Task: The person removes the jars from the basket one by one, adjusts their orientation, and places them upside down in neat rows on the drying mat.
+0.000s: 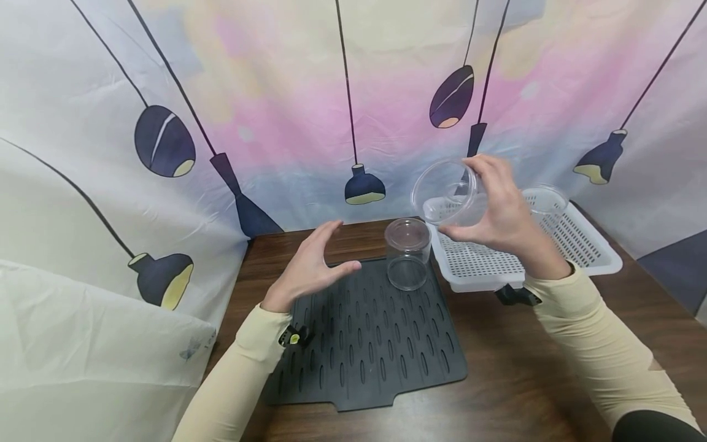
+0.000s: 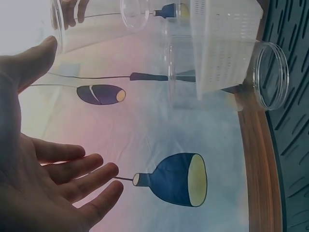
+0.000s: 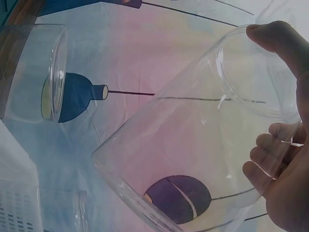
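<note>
My right hand (image 1: 505,212) grips a clear plastic jar (image 1: 444,193) in the air, tilted on its side, in front of the white basket (image 1: 486,282). In the right wrist view the thumb and fingers lie round one end of this jar (image 3: 188,130). My left hand (image 1: 309,264) hovers over the dark ribbed mat (image 1: 375,368), thumb and fingers spread, holding nothing. A second clear jar (image 1: 407,255) stands upright at the mat's back right corner, between the two hands. Another clear container (image 1: 545,199) is in the basket, partly behind the right hand.
The perforated basket stands on the brown wooden table (image 1: 497,368), right of the mat. A cloth backdrop (image 1: 309,92) printed with hanging lamps closes off the back and sides.
</note>
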Tool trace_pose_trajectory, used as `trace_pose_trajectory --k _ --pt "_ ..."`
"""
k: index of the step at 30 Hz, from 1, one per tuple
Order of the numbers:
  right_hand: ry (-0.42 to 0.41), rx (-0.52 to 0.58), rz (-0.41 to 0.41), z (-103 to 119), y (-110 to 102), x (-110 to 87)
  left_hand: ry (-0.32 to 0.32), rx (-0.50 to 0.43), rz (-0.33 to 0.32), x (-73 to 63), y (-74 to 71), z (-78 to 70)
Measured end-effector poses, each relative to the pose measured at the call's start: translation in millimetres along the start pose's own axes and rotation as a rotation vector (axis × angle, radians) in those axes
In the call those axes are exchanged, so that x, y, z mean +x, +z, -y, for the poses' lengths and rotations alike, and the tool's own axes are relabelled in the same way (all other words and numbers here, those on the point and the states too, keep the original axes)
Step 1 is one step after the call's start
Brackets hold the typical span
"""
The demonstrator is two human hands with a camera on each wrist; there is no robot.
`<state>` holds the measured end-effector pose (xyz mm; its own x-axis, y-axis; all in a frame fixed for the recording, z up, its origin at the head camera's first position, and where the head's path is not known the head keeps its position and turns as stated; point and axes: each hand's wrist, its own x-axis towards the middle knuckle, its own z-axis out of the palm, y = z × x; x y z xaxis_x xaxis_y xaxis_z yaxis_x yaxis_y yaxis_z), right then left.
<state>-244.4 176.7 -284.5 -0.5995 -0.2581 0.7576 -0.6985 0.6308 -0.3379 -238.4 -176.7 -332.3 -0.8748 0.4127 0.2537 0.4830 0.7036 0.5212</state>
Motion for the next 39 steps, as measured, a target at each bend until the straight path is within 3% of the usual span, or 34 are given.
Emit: trace_pose_trajectory --k 6,15,32,39 --pt "-0.046 -0.017 0.009 2.8 5.3 0.8 0.011 -0.011 -0.022 4.7 -1.4 -3.6" --pt "-0.039 -0.006 0.061 8.5 9.9 2.7 0.033 -0.045 -0.06 9.8 -4.2 -11.3" --pt "-0.201 -0.011 0.054 17.8 35.2 4.9 0.088 -0.08 -0.084 14.1 -6.8 -29.8" --pt "-0.229 -0.016 0.062 21.0 41.1 3.1 0.108 -0.091 -0.082 15.3 -4.0 -35.3"
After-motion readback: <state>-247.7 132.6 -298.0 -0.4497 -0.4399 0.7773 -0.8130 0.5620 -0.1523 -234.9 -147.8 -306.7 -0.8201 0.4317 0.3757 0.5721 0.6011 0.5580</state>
